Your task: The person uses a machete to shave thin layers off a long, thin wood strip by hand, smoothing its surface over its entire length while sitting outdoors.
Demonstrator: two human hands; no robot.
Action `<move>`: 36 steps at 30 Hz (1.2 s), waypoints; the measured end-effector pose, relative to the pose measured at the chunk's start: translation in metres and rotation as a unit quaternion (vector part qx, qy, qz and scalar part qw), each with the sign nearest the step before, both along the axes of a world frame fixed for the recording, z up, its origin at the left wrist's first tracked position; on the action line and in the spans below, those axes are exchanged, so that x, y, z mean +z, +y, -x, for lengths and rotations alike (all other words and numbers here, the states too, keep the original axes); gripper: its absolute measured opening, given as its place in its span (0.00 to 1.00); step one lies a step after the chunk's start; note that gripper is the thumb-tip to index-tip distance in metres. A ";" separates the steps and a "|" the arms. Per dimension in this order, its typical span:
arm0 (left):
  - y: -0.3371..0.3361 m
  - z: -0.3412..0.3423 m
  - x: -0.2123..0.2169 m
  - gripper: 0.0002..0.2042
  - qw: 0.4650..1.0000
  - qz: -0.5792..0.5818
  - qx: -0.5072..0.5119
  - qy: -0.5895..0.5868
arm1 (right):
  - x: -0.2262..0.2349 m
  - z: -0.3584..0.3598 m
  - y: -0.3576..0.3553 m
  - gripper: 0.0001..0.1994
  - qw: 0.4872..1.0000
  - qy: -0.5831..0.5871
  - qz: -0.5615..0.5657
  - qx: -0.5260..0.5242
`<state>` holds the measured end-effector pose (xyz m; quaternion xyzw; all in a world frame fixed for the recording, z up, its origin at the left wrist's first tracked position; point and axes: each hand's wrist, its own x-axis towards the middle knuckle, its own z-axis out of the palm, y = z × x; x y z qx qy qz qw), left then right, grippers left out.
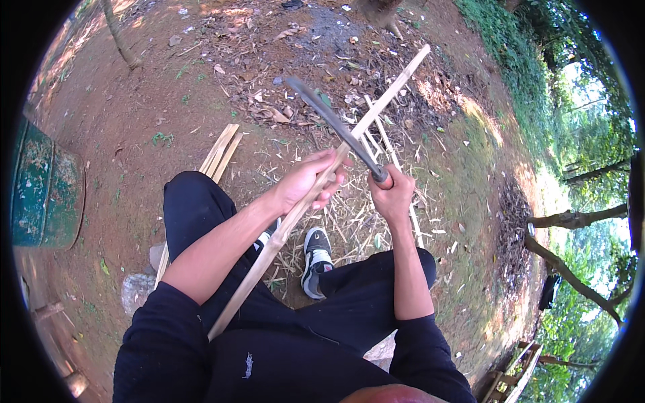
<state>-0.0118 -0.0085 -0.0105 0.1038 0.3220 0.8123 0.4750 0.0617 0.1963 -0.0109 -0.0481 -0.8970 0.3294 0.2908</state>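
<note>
Left hand (302,183) grip clamped around long wooden strip (272,248), slanting near left to far right; right hand (395,195) grip clamped on machete (322,109) handle, blade crossing strip

Left hand (309,180): curled around a long wooden strip (269,250)
Right hand (395,193): gripping the handle (383,180) of a long knife (334,123)
Blade (321,107): crosses the strip just beyond the left hand
Ground (463,195): pale shavings (341,225) around a dark shoe (316,258)
Drum (50,185): weathered green, at the far left
</note>
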 end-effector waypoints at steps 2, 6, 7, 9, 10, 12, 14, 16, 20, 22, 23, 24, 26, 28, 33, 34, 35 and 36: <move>-0.002 -0.002 -0.002 0.21 0.997 -0.005 -0.061 0.039 | -0.004 0.001 0.002 0.08 0.999 -0.006 -0.035 0.008; -0.003 0.002 -0.015 0.19 0.989 -0.064 -0.131 -0.032 | -0.009 0.002 -0.002 0.07 0.999 0.014 -0.034 0.009; -0.002 0.004 -0.015 0.19 0.986 -0.073 -0.138 -0.056 | -0.010 0.002 -0.001 0.07 0.999 0.006 -0.033 0.003; -0.001 0.002 -0.015 0.16 0.992 -0.052 -0.109 -0.024 | -0.011 0.002 0.001 0.07 0.999 -0.010 -0.029 -0.007; 0.000 -0.002 -0.006 0.16 0.996 -0.018 -0.091 0.006 | -0.010 0.002 0.002 0.07 0.999 -0.013 -0.047 -0.020; -0.001 -0.013 0.023 0.17 0.992 0.050 -0.075 0.083 | -0.011 0.000 0.009 0.07 0.999 0.000 -0.025 -0.041; -0.007 -0.005 0.009 0.17 0.988 -0.036 -0.150 0.019 | -0.004 0.000 0.007 0.07 0.998 -0.008 -0.014 -0.061; -0.008 0.002 -0.006 0.18 0.981 -0.076 -0.174 -0.037 | -0.002 0.002 0.005 0.08 0.997 0.000 0.023 -0.070; -0.001 0.003 -0.011 0.20 0.995 -0.034 -0.089 -0.007 | 0.003 0.001 0.006 0.09 0.995 0.007 0.043 -0.088; 0.008 -0.008 0.012 0.18 1.000 0.002 -0.019 0.014 | 0.000 -0.002 0.010 0.10 0.995 0.009 0.042 -0.091; 0.004 -0.011 0.017 0.18 0.999 0.013 -0.038 0.029 | 0.001 -0.003 0.009 0.09 0.995 0.005 0.038 -0.087; -0.001 -0.014 0.019 0.17 0.997 0.024 -0.058 0.044 | 0.001 -0.004 0.008 0.09 0.996 0.001 0.033 -0.084; -0.008 -0.014 0.019 0.17 0.992 0.048 -0.074 0.091 | -0.002 -0.002 0.006 0.08 0.998 0.012 0.010 -0.066; -0.008 -0.010 0.011 0.16 0.983 0.076 -0.071 0.150 | -0.003 0.000 0.002 0.07 0.999 0.019 -0.009 -0.044; 0.001 -0.006 0.008 0.17 0.964 0.128 -0.030 0.233 | -0.011 -0.001 -0.006 0.07 0.996 0.035 -0.074 0.027; 0.000 -0.008 0.009 0.17 0.961 0.133 -0.035 0.241 | -0.008 -0.002 -0.012 0.04 0.993 0.025 -0.112 0.034; -0.002 -0.010 0.009 0.17 0.958 0.138 -0.040 0.249 | -0.007 -0.002 -0.016 0.04 0.991 0.016 -0.123 0.040; -0.004 -0.010 0.005 0.17 0.959 0.139 -0.045 0.243 | -0.007 -0.001 -0.020 0.04 0.990 0.008 -0.133 0.046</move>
